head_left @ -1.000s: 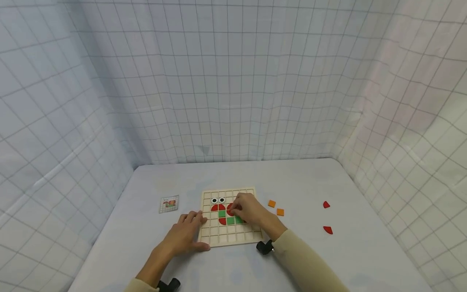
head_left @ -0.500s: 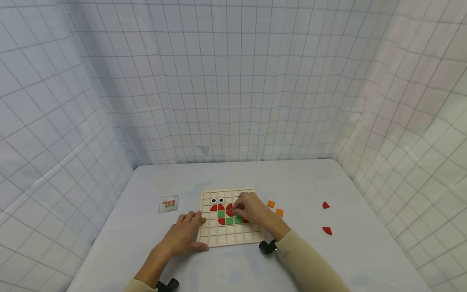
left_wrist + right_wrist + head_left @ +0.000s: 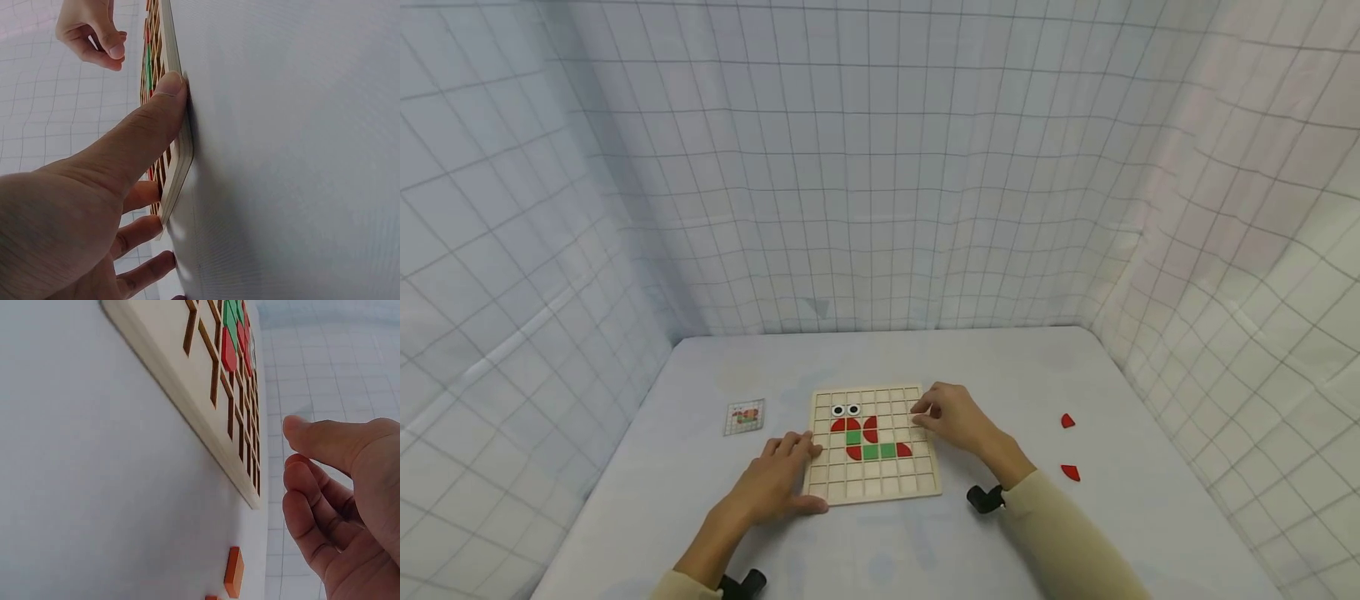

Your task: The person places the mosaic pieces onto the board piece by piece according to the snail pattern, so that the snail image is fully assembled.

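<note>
A wooden grid board point(image 3: 842, 483) lies on the table with green square tiles point(image 3: 870, 452), red quarter-round tiles point(image 3: 904, 450) and two eye tiles point(image 3: 853, 410) set in its cells. My left hand point(image 3: 778, 479) rests at the board's left side, its thumb against the near edge and its fingers spread along the left edge. Above the board's right edge hovers my right hand point(image 3: 958, 419), fingers loosely bent. In the right wrist view a gap shows between thumb and fingertips, with nothing held. An orange tile point(image 3: 234, 572) lies on the table below that hand, hidden in the head view.
A small picture card point(image 3: 745, 417) with a coloured grid figure lies left of the board. Two loose red quarter-round tiles, one farther back point(image 3: 1067, 421) and one nearer point(image 3: 1071, 472), lie off to the right. Gridded white curtains point(image 3: 880, 208) enclose the table's back and sides.
My right hand has lifted off the red tiles mid-board and moved right, to the board's right edge, uncovering the tiles and covering the orange ones. My left hand stays in place.
</note>
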Demonstrator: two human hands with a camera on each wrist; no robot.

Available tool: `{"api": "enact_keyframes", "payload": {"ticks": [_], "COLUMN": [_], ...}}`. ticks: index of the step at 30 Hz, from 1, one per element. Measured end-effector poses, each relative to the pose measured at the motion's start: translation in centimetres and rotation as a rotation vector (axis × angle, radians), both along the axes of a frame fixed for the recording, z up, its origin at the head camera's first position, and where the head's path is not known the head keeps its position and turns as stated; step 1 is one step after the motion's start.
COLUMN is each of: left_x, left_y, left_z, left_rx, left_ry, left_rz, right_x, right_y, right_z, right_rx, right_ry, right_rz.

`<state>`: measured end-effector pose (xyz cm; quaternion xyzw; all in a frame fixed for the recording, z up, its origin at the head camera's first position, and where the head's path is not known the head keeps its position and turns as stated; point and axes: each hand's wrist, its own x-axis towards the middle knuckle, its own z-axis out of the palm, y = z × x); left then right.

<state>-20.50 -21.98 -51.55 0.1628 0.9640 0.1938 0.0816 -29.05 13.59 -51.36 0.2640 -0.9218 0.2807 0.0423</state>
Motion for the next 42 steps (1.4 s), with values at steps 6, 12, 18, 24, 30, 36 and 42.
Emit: {"api": "enact_keyframes", "payload": {"ticks": [6, 12, 18, 24, 30, 36, 42], "left_x": [0.1, 0.2, 0.2, 0.2, 0.2, 0.1, 0.1], "left_y": [0.1, 0.0, -0.2, -0.3, -0.2, -0.1, -0.1], "left_z": [0.0, -0.1, -0.2, -0.3, -0.3, -0.1, 0.0], "left_rx": [0.004, 0.005, 0.007, 0.004, 0.0, -0.001, -0.007], "left_ry": [-0.01, 0.0, 0.003, 0.004, -0.002, -0.002, 0.001], "left_rz": [0.005, -0.002, 0.0, 0.002, 0.004, 0.004, 0.003], "right_x": [0.2, 0.5, 0.5, 0.7, 0.9, 0.8, 0.6], "right_y": [2.2, 4.3, 6.1, 7.1, 7.2, 7.0, 6.8], "right_z": [-0.2, -0.4, -1.0, -1.6, -2.0, -2.0, -2.1], "right_rx": [-0.013, -0.041, 0.016, 0.055, 0.037, 0.03, 0.025], "right_ry": [-0.015, -0.054, -0.094, -0.145, -0.156, -0.149, -0.161], "right_rz": [-0.051, -0.125, -0.2, -0.213, -0.189, -0.193, -0.195]}}
